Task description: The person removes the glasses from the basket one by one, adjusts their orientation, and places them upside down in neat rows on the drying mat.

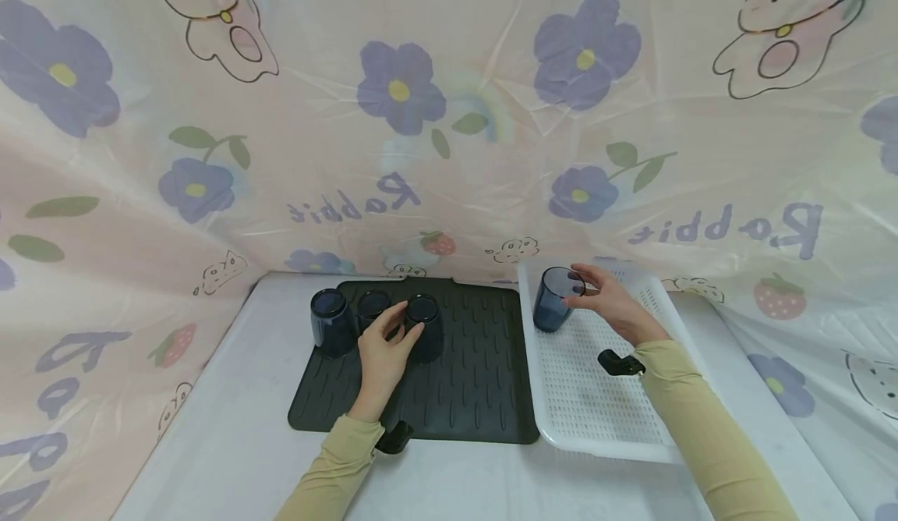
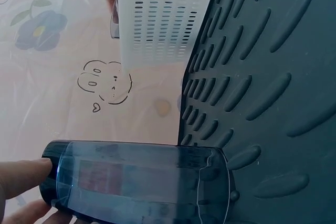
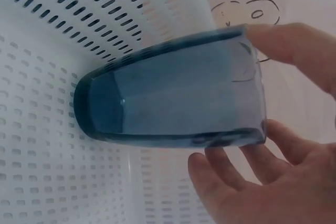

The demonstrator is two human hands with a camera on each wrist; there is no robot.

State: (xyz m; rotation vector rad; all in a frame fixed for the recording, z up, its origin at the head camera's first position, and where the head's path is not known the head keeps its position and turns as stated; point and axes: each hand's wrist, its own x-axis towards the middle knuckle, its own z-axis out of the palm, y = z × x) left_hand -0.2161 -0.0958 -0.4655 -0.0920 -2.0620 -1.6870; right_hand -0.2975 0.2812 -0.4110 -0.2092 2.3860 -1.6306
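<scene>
My left hand [image 1: 384, 353] grips the base end of a dark blue drinking glass [image 1: 425, 334], which stands upside down on a black ridged drying mat [image 1: 484, 365]. In the left wrist view, the thumb lies on that base and the glass's [image 2: 131, 182] rim meets the mat. Two more overturned blue glasses, a left one [image 1: 333, 324] and a middle one [image 1: 373, 305], stand beside it. Over on the right, my right hand [image 1: 617, 303] holds another blue glass [image 1: 552, 303] by its rim, open end up, inside a white perforated basket [image 1: 596, 396]. Thumb and fingers span that glass [image 3: 173, 90] in the right wrist view.
The basket's left wall stands against the mat's right edge. Both rest on a white table [image 1: 238, 396]. A printed plastic curtain [image 1: 477, 178] rises close behind them and hangs along both sides. Each wrist wears a small black camera mount.
</scene>
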